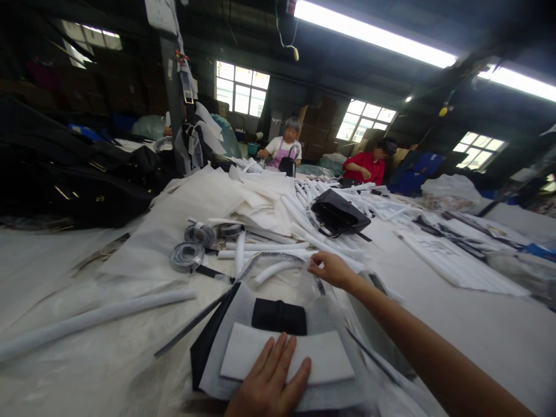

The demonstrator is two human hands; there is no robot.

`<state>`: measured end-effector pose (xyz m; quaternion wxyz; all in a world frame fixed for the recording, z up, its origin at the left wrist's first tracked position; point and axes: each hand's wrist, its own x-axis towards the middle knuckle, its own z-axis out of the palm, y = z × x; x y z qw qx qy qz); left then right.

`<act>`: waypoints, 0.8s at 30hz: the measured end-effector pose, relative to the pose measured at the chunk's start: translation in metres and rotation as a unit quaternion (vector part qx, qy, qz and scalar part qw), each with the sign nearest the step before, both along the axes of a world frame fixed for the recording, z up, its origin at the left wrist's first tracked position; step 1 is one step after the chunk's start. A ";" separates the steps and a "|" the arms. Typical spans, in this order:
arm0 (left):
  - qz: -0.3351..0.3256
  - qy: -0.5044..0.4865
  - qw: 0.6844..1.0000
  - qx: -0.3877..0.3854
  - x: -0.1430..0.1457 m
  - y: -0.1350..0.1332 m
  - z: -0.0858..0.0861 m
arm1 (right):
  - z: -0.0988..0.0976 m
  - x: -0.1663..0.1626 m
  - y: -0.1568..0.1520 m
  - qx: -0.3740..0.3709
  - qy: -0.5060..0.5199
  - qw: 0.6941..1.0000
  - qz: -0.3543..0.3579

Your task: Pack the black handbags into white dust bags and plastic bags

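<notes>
The white pad [330,356] lies flat on a pale sheet [212,370], which is spread over a black bag [207,341]. The left hand [269,385] rests palm down on the pad's near part, fingers extended and slightly parted, thumb out to the side, pressing rather than gripping. Good practice here would be light, even pressure, so that the pad neither slides nor creases the sheet.

Just beyond the pad sits a dark folded piece [278,317]; farther beyond it arches a wrapped handle [278,253]. Beyond the pad's right half, the right hand [332,271] has thumb and forefinger drawn together, seemingly pinching thin film [309,284] beside the handle; the exact contact is too blurred to tell. A gentle pull seems wise, since the film looks easily torn.

Well beyond the pad, on the table [469,330], are tape rolls [187,256] to the left and a black handbag [341,213] to the right.
</notes>
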<state>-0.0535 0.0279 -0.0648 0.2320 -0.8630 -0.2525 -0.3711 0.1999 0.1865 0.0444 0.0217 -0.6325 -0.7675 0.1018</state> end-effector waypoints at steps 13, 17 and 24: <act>0.006 0.057 0.998 -0.027 -0.002 -0.002 0.006 | 0.015 -0.008 -0.170 0.104 0.159 0.977 0.100; 0.008 0.086 0.995 -0.039 -0.003 -0.004 0.008 | -0.017 -0.013 -0.209 0.281 0.059 0.939 0.187; -0.015 0.114 0.990 -0.087 -0.007 -0.004 0.004 | -0.055 -0.016 -0.240 0.371 0.016 0.906 0.202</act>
